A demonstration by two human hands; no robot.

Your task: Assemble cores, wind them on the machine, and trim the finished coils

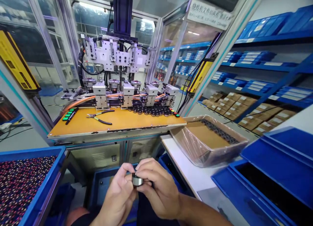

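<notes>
I pinch 1 metal ring [137,181] between the left hand [119,190] and right hand [160,190], both nearly closed, presumably to steady it.

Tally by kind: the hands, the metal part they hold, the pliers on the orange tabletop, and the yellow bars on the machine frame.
Left hand and right hand: 2
Metal part: 1
Pliers: 1
Left yellow bar and right yellow bar: 2
Total: 6
</notes>
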